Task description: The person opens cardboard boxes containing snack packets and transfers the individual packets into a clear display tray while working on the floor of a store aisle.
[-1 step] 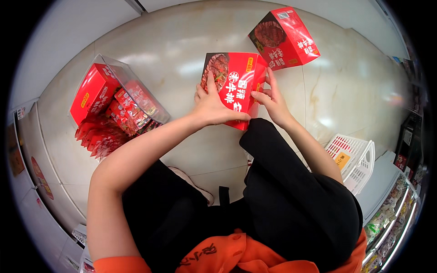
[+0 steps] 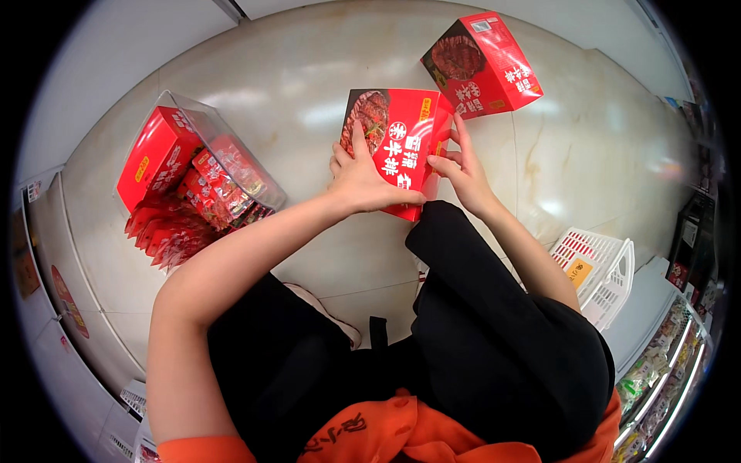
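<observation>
A red cardboard food box point(image 2: 417, 112) with a meat picture and white lettering is held above the floor, just past my right knee. My left hand point(image 2: 355, 184) lies over its printed face, fingers spread across the picture side and thumb along the near edge. At the box's right end, my right hand point(image 2: 469, 179) grips the edge of the side panel between thumb and fingers. What the box contains is hidden. Beyond it, a similar red box point(image 2: 500, 65) stands on the floor at the far right, not touched by either hand.
On the left a clear plastic bin point(image 2: 224, 131) lies tilted, with a red box point(image 2: 158, 147) and red packets point(image 2: 212, 181) inside; more packets point(image 2: 166, 231) fan out at its mouth. A white basket point(image 2: 614, 266) sits right of my leg, near a lit shelf point(image 2: 656, 378) of packaged goods.
</observation>
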{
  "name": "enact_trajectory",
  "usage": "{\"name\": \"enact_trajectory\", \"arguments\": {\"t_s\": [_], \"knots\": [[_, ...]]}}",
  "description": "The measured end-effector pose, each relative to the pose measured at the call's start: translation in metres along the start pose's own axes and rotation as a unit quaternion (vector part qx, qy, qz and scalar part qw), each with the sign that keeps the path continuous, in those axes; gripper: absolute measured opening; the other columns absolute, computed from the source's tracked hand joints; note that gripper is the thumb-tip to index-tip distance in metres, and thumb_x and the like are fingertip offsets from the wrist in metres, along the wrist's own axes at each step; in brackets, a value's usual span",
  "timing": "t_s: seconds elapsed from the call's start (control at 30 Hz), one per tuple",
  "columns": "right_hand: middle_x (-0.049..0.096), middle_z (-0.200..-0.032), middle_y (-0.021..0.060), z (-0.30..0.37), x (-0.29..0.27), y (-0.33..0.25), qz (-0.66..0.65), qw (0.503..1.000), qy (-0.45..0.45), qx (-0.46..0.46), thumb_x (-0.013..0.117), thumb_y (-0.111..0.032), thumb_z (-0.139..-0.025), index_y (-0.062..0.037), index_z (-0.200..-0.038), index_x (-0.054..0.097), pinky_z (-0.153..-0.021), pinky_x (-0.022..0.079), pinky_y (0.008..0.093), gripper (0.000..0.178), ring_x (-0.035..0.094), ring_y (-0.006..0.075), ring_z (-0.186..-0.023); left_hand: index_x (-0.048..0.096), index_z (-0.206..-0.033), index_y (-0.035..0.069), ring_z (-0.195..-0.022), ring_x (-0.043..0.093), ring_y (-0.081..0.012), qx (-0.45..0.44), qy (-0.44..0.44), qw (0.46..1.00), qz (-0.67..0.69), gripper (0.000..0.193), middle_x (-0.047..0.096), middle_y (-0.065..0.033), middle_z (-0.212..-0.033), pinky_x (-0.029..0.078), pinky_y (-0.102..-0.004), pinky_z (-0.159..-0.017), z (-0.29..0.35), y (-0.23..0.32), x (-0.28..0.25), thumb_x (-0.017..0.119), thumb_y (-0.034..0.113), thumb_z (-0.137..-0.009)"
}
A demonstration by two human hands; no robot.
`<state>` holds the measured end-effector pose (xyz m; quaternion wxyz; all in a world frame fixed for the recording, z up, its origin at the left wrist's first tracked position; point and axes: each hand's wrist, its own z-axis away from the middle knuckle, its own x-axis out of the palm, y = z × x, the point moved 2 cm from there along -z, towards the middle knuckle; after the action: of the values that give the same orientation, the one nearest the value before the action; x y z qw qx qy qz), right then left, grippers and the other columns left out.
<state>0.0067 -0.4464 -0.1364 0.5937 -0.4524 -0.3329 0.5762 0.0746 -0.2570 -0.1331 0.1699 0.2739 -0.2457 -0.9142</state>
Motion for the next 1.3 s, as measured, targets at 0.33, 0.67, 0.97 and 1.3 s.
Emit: {"name": "enact_trajectory", "arguments": {"t_s": [0.33,0.67,0.97,1.3], "knots": [[0.044,-0.135,0.0185,0.011,-0.004,-0.008,0.312,0.938,0.076,-0.132,0.069,-0.013,-0.08,0.0008,-0.139,0.042,-0.083,0.054,0.0363,0.066,0.057,0.0293,-0.114,0.015,-0.151,0.009,-0.128,0.022,-0.0503,0.145,0.218,0.96,-0.102,0.133,0.015,-0.0347,-0.142,0.021,-0.0596,-0.103,0.008,0.005,0.02,0.087,0.048,-0.046],[0.056,-0.129,0.0248,-0.008,-0.019,0.012,0.251,0.957,0.04,-0.143,0.071,-0.01,-0.077,0.0075,-0.126,0.052,-0.08,0.059,0.036,0.055,0.065,0.0285,-0.105,0.007,-0.153,0.012,-0.13,0.022,-0.0513,0.159,0.181,0.962,-0.126,0.121,0.008,-0.0347,-0.147,0.025,-0.0584,-0.105,0.002,-0.01,0.045,0.085,0.036,-0.064],[0.067,-0.108,0.0251,0.011,-0.011,0.023,0.34,0.912,0.11,-0.201,0.074,-0.009,-0.076,0.0023,-0.091,0.072,-0.065,0.057,0.0327,0.019,0.071,0.0277,-0.073,0.029,-0.15,0.007,-0.148,0.012,-0.0284,0.421,0.175,0.823,-0.338,0.091,0.019,-0.0179,-0.157,0.006,-0.0604,-0.114,-0.024,-0.027,0.023,0.053,0.063,-0.082],[0.07,-0.095,0.0201,0.003,-0.028,0.04,0.342,0.924,0.054,-0.164,0.07,-0.002,-0.08,0.004,-0.087,0.071,-0.067,0.058,0.0299,0.009,0.072,0.026,-0.083,0.027,-0.15,0.007,-0.148,0.013,-0.0297,0.418,0.179,0.823,-0.34,0.093,0.02,-0.0186,-0.157,0.006,-0.064,-0.113,-0.022,-0.027,0.023,0.055,0.063,-0.081]]}}
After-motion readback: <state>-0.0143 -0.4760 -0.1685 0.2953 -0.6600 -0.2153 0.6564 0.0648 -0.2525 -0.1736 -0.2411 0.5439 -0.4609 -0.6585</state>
